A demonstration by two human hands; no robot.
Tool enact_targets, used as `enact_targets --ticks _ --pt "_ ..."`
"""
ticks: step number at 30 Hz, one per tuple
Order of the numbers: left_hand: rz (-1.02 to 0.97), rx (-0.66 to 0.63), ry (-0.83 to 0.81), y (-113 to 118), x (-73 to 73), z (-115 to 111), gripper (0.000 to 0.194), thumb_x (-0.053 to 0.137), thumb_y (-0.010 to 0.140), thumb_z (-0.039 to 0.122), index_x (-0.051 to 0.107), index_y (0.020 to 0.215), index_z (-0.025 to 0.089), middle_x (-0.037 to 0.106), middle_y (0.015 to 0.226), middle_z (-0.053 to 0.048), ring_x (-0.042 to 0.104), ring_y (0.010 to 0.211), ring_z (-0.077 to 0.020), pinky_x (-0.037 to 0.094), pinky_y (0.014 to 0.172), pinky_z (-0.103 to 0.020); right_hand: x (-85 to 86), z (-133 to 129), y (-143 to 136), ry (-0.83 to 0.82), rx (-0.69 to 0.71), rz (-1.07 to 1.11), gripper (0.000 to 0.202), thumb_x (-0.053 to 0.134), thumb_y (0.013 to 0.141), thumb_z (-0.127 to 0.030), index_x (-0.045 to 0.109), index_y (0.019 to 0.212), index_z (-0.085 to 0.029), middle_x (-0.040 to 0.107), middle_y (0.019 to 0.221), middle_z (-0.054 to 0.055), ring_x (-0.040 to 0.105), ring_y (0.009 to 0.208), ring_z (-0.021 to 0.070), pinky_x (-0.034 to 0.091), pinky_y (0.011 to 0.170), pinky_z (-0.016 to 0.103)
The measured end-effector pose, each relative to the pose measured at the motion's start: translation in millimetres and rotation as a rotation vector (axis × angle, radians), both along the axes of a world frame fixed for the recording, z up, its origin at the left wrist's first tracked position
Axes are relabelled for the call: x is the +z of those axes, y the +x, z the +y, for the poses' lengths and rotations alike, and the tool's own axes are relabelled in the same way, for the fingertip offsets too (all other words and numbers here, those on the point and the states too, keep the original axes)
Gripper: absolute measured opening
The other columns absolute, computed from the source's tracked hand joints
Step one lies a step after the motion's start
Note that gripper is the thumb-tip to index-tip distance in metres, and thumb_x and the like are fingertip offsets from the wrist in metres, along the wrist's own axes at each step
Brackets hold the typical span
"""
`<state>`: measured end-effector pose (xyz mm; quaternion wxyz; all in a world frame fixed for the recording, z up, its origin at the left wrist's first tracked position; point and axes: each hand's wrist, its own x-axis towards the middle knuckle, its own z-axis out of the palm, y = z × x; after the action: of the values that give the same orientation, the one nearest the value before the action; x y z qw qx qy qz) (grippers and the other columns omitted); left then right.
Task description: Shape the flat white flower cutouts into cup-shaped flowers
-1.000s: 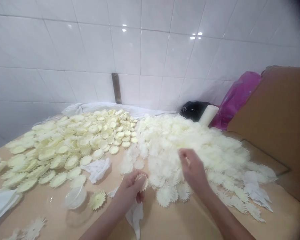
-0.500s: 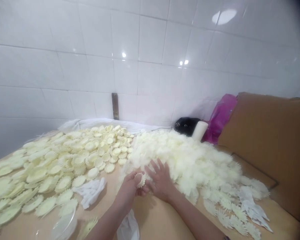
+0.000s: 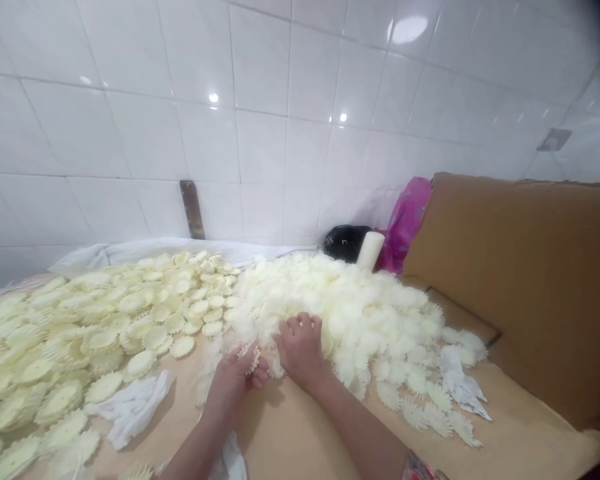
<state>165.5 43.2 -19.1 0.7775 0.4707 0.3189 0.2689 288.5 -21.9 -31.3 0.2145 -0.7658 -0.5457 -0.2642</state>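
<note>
My left hand (image 3: 236, 379) is closed on a pale yellow piece with a jagged edge (image 3: 250, 359), pinched between thumb and fingers; whether it is one disc or a small stack I cannot tell. Just to its right, my right hand (image 3: 303, 350) reaches to the near side of a heap of thin, fluffy-looking whitish discs (image 3: 370, 320). Its fingers are curled down, and whatever lies under the fingertips is hidden. On the left spreads a large pile of thicker pale yellow discs with toothed rims (image 3: 153, 339), many of them stacked.
A crumpled white cloth (image 3: 133, 403) lies left of my left hand, another white scrap (image 3: 461, 383) at right. Behind the heap are a white roll (image 3: 370, 251), a black bag (image 3: 344, 241) and a magenta bag (image 3: 405, 220). A big cardboard sheet (image 3: 520, 287) stands on the right.
My right hand's spread fingers have curled in against the heap. My left hand still holds the jagged piece and sits a little apart from the right. The view has turned to the right.
</note>
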Motion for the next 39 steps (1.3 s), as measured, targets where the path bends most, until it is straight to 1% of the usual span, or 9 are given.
enact_targets --ticks 6,10,13,16,19,22,28,34,39 --pt "0.022 -0.025 0.146 4 -2.0 -7 0.031 0.056 0.068 0.045 0.043 0.067 0.017 0.044 0.043 0.007 0.032 0.031 -0.0033 0.021 0.034 -0.015 8.3 -9 -5 -0.006 0.062 0.000 0.015 0.043 0.081 -0.020 0.057 0.085 -0.017 0.057 0.075 0.005 0.045 0.082 0.0201 0.013 0.093 0.048" --pt "0.114 0.042 0.129 7 -0.2 -10 0.041 0.054 0.065 0.055 0.042 0.064 0.017 0.038 0.041 0.007 0.026 0.031 -0.0028 0.013 0.033 -0.015 11.5 -21 -4 0.005 0.140 0.011 0.016 0.044 0.074 -0.009 0.057 0.078 -0.017 0.056 0.069 0.004 0.046 0.075 0.0185 0.019 0.090 0.043" --pt "0.143 0.021 0.119 7 -1.2 -13 0.051 0.041 0.066 0.067 0.043 0.059 0.016 0.038 0.041 0.005 0.030 0.033 -0.0048 0.017 0.033 -0.017 16.5 -29 -7 0.102 0.156 0.113 0.015 0.044 0.078 -0.014 0.057 0.071 -0.018 0.055 0.061 0.002 0.047 0.069 0.0179 0.026 0.083 0.041" --pt "0.137 -0.005 0.097 7 -5.6 -14 0.058 0.032 0.066 0.071 0.047 0.061 0.016 0.045 0.043 0.002 0.036 0.034 -0.0068 0.023 0.035 -0.018 21.5 -33 -16 0.202 0.197 0.380 0.014 0.049 0.080 -0.028 0.056 0.074 -0.019 0.054 0.061 0.001 0.048 0.065 0.0170 0.032 0.077 0.038" --pt "0.121 0.003 0.051 5 -10.3 -14 0.062 0.031 0.065 0.073 0.052 0.068 0.015 0.047 0.044 0.001 0.040 0.036 -0.0089 0.028 0.038 -0.020 25.3 -32 -26 0.170 0.275 0.592 0.022 0.057 0.073 -0.037 0.055 0.087 -0.020 0.057 0.076 0.003 0.052 0.075 0.0203 0.036 0.074 0.036" --pt "0.114 -0.031 0.007 3 -12.7 -13 0.067 0.029 0.064 0.074 0.056 0.077 0.015 0.047 0.043 0.001 0.043 0.037 -0.0100 0.031 0.040 -0.021 27.2 -30 -30 0.075 0.336 0.688 0.029 0.059 0.069 -0.036 0.054 0.093 -0.021 0.057 0.085 0.004 0.053 0.079 0.0217 0.039 0.072 0.035" --pt "0.038 -0.263 0.087 2 -9.7 -17 0.064 0.025 0.070 0.069 0.055 0.069 0.013 0.050 0.046 -0.001 0.044 0.038 -0.0095 0.032 0.042 -0.021 25.9 -29 -22 0.035 0.378 0.787 0.008 0.048 0.076 -0.027 0.052 0.075 -0.020 0.054 0.070 0.001 0.053 0.064 0.0170 0.041 0.061 0.030" --pt "-0.020 -0.406 0.137 -2 -2.5 -20 0.029 0.056 0.070 0.043 0.052 0.070 0.014 0.051 0.049 0.000 0.045 0.042 -0.0088 0.034 0.046 -0.022 21.3 -28 -22 0.115 0.349 0.736 0.018 0.041 0.078 -0.022 0.049 0.062 -0.020 0.051 0.060 0.001 0.049 0.057 0.0154 0.038 0.052 0.027" --pt "0.015 -0.432 0.121 -4 -3.8 -17 0.026 0.059 0.068 0.038 0.053 0.064 0.013 0.053 0.051 -0.001 0.046 0.042 -0.0089 0.033 0.044 -0.022 23.4 -31 -19 0.068 0.335 0.938 0.022 0.039 0.081 -0.025 0.044 0.060 -0.019 0.046 0.054 -0.002 0.045 0.050 0.0124 0.036 0.047 0.023"
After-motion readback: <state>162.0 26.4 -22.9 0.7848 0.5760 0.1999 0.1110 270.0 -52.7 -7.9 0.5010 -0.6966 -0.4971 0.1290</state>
